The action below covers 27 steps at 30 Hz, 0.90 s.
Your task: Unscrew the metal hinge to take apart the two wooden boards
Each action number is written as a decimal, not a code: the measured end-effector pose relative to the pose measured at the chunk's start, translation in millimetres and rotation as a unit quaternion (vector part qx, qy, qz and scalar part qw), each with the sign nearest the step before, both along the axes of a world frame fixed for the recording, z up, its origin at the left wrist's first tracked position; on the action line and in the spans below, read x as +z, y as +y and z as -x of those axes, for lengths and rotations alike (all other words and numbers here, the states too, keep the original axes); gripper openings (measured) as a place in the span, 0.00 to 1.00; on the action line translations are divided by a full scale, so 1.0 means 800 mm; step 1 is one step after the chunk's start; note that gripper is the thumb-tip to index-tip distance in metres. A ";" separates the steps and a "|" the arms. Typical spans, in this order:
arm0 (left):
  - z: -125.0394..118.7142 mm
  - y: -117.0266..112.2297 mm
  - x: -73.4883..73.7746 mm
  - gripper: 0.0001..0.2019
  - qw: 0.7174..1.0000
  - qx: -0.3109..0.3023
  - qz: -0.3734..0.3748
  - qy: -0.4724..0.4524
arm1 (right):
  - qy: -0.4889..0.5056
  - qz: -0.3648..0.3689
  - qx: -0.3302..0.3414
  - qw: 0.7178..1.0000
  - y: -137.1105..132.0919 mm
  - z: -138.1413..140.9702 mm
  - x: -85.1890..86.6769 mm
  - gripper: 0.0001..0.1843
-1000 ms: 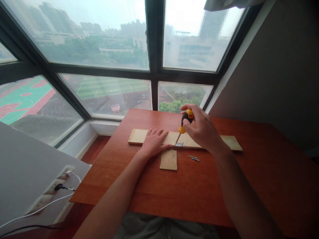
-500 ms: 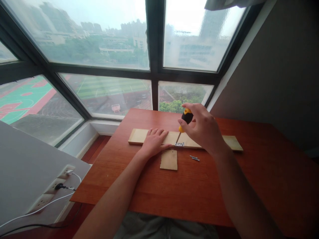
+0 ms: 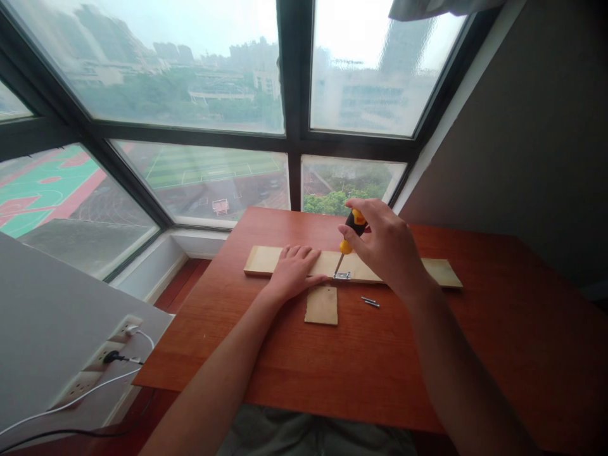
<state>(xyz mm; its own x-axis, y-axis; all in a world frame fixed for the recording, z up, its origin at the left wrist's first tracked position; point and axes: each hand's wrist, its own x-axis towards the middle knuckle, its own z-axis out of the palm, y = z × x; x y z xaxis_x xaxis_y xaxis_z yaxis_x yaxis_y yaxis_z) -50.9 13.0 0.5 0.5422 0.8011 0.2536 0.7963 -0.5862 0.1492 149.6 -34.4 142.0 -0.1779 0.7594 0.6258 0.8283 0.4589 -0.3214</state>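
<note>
A long pale wooden board [image 3: 263,260] lies across the table. My left hand [image 3: 295,271] rests flat on it, fingers stretched out, pressing its left part. My right hand [image 3: 387,244] is closed round the yellow and black handle of a screwdriver [image 3: 356,221], held tilted with its shaft pointing down. The tip meets a small metal bracket [image 3: 342,276] at the board's near edge; whether a screw sits under the tip is too small to tell. Just in front lies a small thin wooden piece [image 3: 321,306] with a hole near its top edge.
Two screws [image 3: 370,302] lie on the reddish-brown table [image 3: 351,361], right of the small wooden piece. Large windows [image 3: 199,164] stand behind the table. At the left, wall sockets [image 3: 102,354] hold plugs with cables running down.
My right hand has shifted its fingers slightly around the screwdriver handle, which looks turned a little. My left hand and the board stay in place.
</note>
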 end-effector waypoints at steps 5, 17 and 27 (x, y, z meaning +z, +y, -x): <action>0.000 0.000 0.000 0.34 1.000 -0.001 -0.003 0.003 | 0.014 -0.015 0.059 0.998 0.000 -0.002 0.000 0.25; 0.000 0.002 -0.005 0.36 1.000 0.005 -0.004 -0.001 | 0.046 -0.013 0.023 0.999 0.002 -0.002 -0.005 0.27; 0.000 0.004 -0.005 0.33 1.000 0.006 0.002 -0.006 | 0.017 -0.002 0.038 0.999 -0.003 0.000 0.001 0.19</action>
<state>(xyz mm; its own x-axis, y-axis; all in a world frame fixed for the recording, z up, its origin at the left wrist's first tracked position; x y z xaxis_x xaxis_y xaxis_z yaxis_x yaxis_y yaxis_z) -51.0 16.6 -3.1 0.5288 0.8086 0.2579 0.8017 -0.5756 0.1611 149.9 -36.4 142.7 -0.2134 0.7418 0.6357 0.7805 0.5209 -0.3458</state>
